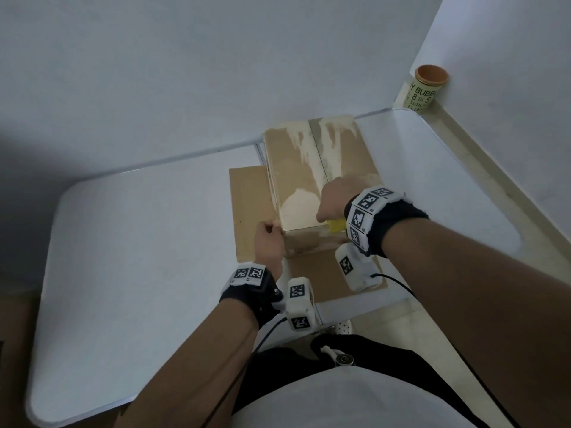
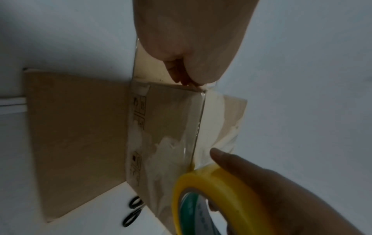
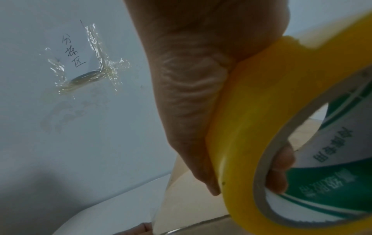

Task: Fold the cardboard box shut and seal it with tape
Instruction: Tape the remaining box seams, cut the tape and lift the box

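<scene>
The brown cardboard box (image 1: 309, 168) lies with its flaps folded shut on a flat cardboard sheet (image 1: 247, 205), old torn tape marks along its top seam. My right hand (image 1: 333, 199) grips a yellow tape roll (image 1: 335, 225) at the box's near right corner, one finger (image 3: 279, 171) hooked inside the core of the roll (image 3: 261, 127). My left hand (image 1: 273, 225) pinches the free end of the clear tape at the near left corner of the box (image 2: 171, 119). The tape strip (image 2: 201, 119) runs along the box's near top edge between both hands.
The box stands on a white table (image 1: 139, 242) pushed against a white wall. Black scissors (image 2: 132, 211) lie on the table beside the cardboard sheet (image 2: 80, 127). A printed cup (image 1: 426, 91) stands on the floor at the back right. A taped paper label (image 3: 76, 52) hangs on the wall.
</scene>
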Demonstrator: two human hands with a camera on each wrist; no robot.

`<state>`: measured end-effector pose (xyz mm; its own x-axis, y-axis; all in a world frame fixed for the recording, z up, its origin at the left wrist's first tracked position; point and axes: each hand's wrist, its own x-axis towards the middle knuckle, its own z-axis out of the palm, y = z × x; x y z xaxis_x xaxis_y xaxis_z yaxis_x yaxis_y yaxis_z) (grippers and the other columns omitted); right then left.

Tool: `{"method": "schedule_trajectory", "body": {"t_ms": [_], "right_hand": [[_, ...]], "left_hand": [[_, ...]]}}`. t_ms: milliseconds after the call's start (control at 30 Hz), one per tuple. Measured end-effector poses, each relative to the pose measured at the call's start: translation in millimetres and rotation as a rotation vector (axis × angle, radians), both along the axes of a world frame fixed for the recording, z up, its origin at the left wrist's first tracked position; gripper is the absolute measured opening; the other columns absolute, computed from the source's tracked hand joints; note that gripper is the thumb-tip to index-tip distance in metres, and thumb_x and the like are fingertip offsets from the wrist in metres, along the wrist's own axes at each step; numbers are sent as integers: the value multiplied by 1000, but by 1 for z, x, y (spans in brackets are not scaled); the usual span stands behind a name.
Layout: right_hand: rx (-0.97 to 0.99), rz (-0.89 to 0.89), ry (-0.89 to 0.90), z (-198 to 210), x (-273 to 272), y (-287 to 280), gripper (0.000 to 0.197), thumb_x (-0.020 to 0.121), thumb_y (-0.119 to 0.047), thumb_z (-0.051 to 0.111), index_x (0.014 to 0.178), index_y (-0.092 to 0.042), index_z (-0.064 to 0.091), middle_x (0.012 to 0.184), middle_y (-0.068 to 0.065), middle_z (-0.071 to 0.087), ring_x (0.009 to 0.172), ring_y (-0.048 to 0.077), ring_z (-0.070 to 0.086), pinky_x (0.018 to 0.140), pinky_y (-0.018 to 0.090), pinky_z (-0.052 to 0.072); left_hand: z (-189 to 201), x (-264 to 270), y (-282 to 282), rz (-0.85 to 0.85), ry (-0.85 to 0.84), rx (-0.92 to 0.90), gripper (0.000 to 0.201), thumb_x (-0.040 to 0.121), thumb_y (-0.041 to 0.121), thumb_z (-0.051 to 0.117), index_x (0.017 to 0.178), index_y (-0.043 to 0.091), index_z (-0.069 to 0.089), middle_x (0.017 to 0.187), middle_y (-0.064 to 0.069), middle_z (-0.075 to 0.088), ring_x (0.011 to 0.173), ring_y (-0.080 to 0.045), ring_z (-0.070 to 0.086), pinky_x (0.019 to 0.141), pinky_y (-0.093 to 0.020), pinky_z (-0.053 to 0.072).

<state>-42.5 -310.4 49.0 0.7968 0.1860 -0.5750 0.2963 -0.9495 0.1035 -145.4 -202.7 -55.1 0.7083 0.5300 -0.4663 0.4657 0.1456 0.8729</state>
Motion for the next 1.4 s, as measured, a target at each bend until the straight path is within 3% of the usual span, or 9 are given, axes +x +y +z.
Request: {"method": "schedule_trajectory", "body": {"t_ms": [133,267,467,600,900,1033,1133,1300,1400], "right_hand": [[100,-7,-69,14,-9,-6,36,83,-26,60,56,-13,41,54,-1,39,45,14,35,46,21,31],[131,25,-63,16,-8,-8,34,82,-28,62,58,-14,41,55,-1,40,45,14,35,47,21,32],[77,73,-62,21,-9,-6,33,83,-28,60,59,-15,42,56,-2,41,46,14,37,46,21,33],[90,57,-43,24,-8,-5,34,84,-28,60,60,-15,40,57,-2,39,46,13,34,45,21,30],[88,40,-41,28,-11,-4,31,86,-32,60,65,-13,47,58,-2,42,48,13,38,49,22,35],[82,37,-23,32,-13,-5,27,86,-30,60,65,-15,53,61,-1,46,47,13,37,48,21,33],[98,35,-15,37,-12,-8,25,88,-28,59,98,-7,68,76,1,60,47,13,32,47,21,29],[95,53,-14,43,-15,-7,38,87,-29,59,114,-3,66,108,6,70,56,14,42,48,21,30],[104,49,-16,45,-18,-9,38,88,-30,59,113,-3,66,116,9,68,87,19,67,63,25,48]], "left_hand": [[0,2,-4,-68,102,206,30,101,17,38,130,8,41,134,-11,35,108,-30,52,89,-35,42],[7,13,3,-168,173,217,36,100,15,37,137,11,36,147,-13,22,114,-32,50,99,-42,44],[3,26,33,-61,251,76,36,86,19,46,105,-9,58,110,-23,63,97,-41,62,82,-49,54],[16,6,31,16,183,-246,39,101,26,34,68,12,50,63,-5,50,55,-17,45,56,-28,38],[29,27,1,-201,-91,292,36,96,38,48,69,16,40,67,0,43,64,-16,38,61,-32,34],[35,29,13,-168,17,-99,34,97,35,46,72,13,50,65,0,48,64,-16,43,64,-30,38],[37,20,35,113,1,-548,37,99,29,46,70,8,54,59,-5,52,59,-18,48,60,-29,41],[34,9,22,123,158,-565,36,98,18,45,63,12,48,45,-1,46,49,-15,42,50,-25,37],[39,18,9,64,221,-453,38,96,11,42,58,11,47,38,-1,42,46,-15,36,48,-24,31]]}}
